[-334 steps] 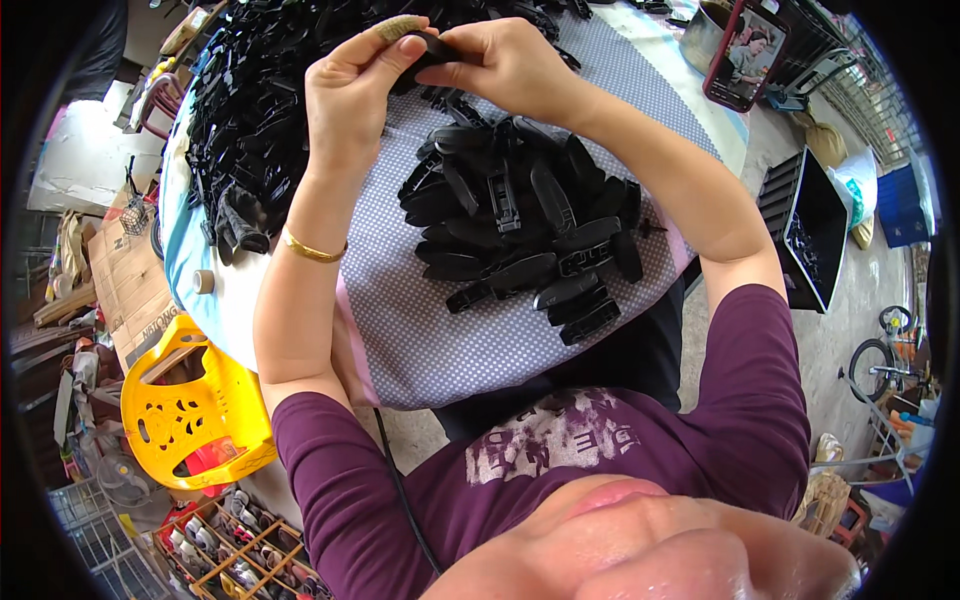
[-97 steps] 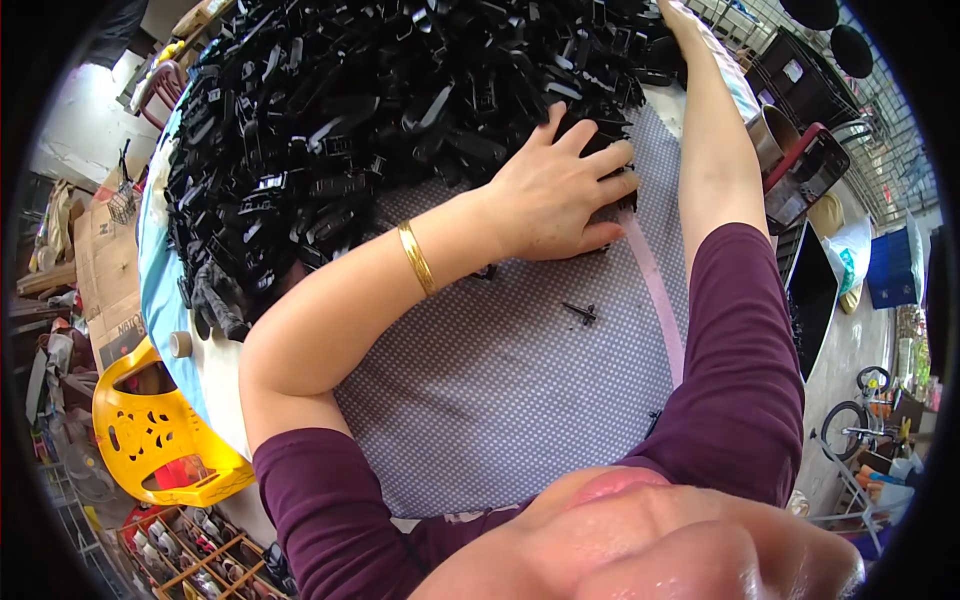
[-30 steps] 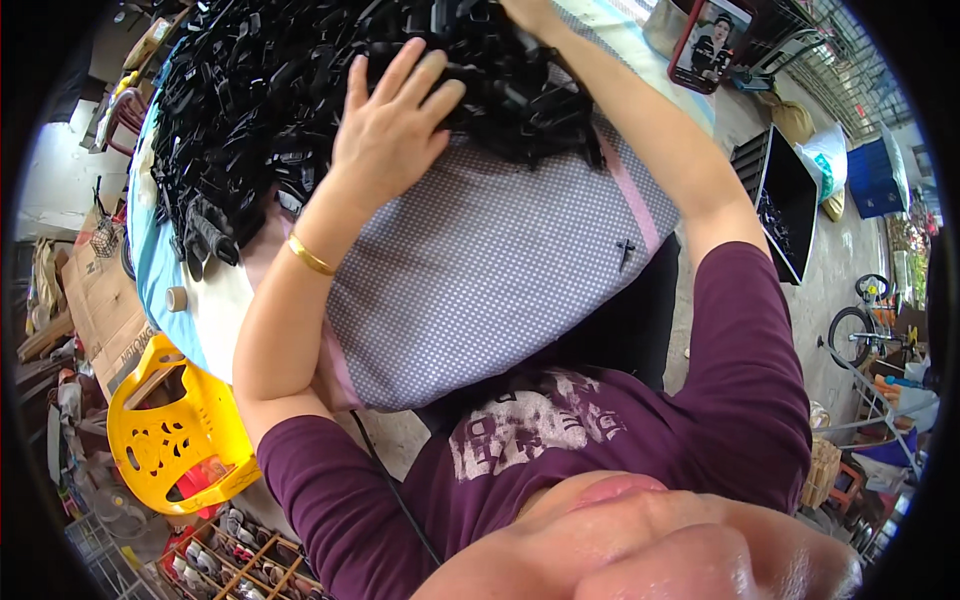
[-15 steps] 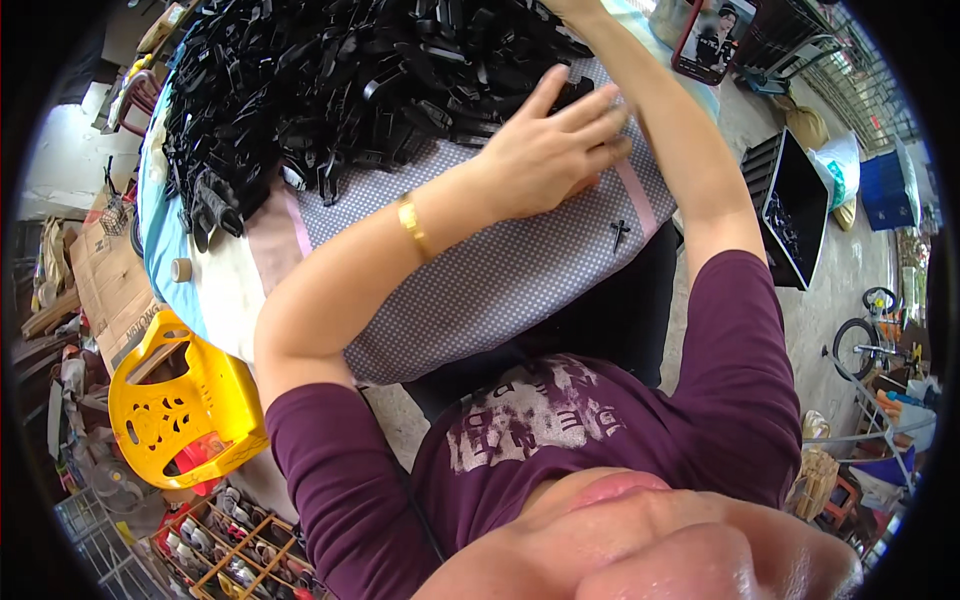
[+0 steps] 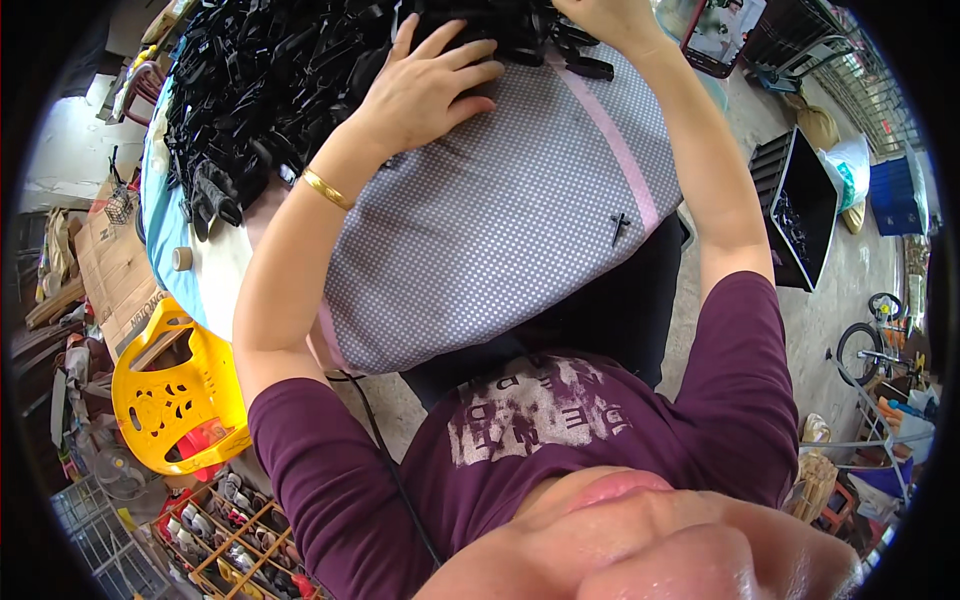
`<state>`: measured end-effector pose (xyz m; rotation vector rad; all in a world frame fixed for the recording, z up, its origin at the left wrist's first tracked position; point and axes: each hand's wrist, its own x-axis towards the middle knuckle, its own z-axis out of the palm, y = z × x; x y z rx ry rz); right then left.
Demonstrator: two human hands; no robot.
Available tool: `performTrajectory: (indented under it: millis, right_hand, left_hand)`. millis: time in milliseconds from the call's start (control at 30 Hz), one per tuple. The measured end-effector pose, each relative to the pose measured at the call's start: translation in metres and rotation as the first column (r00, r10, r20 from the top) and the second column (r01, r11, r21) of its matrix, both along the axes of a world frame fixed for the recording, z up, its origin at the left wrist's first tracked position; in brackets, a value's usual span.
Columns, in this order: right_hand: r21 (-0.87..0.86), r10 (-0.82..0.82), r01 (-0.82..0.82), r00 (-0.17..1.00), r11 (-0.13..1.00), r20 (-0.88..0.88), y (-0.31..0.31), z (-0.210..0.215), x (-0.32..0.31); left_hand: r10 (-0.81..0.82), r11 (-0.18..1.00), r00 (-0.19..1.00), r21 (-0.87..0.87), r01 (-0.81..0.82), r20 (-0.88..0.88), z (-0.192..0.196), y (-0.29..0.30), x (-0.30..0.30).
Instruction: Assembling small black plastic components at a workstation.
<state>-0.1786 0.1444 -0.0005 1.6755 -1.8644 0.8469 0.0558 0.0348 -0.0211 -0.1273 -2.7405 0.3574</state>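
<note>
A large heap of small black plastic clip-like pieces (image 5: 270, 90) covers the far and left part of the table. My left hand (image 5: 425, 90) lies palm down at the near edge of the heap, fingers spread, touching the pieces; what is under the palm is hidden. At the far right of the heap, my right hand (image 5: 612, 20) is beside a few loose black pieces (image 5: 580, 60). The frame's top edge cuts off its fingers. A grey dotted cloth (image 5: 480, 230) with pink stripes spreads beneath. One small black cross-shaped piece (image 5: 620, 226) rests near the cloth's right edge.
A roll of tape (image 5: 182, 259) sits on the table's left side. A phone (image 5: 715, 35) showing a picture stands at the far right. Right of the table is a black crate (image 5: 800, 210) with dark pieces inside. A yellow plastic chair (image 5: 185, 400) stands at the left.
My left hand has moved left from the cloth's right side onto the heap. My right hand has come nearer. The heap's near right edge has shifted away, baring more cloth.
</note>
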Motion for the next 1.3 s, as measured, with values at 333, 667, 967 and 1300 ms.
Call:
performTrajectory:
  millis: [333, 667, 967, 1300]
  right_hand:
    - [0.024, 0.054, -0.060, 0.979, 0.998, 0.195, 0.016, 0.035, 0.005]
    - [0.287, 0.200, -0.325, 0.898, 0.901, 0.391, 0.036, 0.047, 0.039]
    - [-0.145, 0.460, -0.544, 0.504, 0.826, 0.731, 0.007, 0.020, 0.075]
    - [-0.191, 0.441, -0.484, 0.477, 0.854, 0.760, 0.020, 0.009, 0.103]
  left_hand:
    - [-0.141, 0.982, 0.966, 0.096, 0.165, -0.219, -0.003, 0.076, -0.087]
    - [-0.052, 0.905, 0.992, 0.414, 0.094, -0.112, -0.002, 0.070, -0.029]
    - [0.367, 0.147, 0.898, 0.969, 0.200, -0.241, 0.027, 0.024, 0.012]
    - [0.346, -0.231, 0.909, 0.918, 0.324, -0.234, 0.025, 0.032, 0.019]
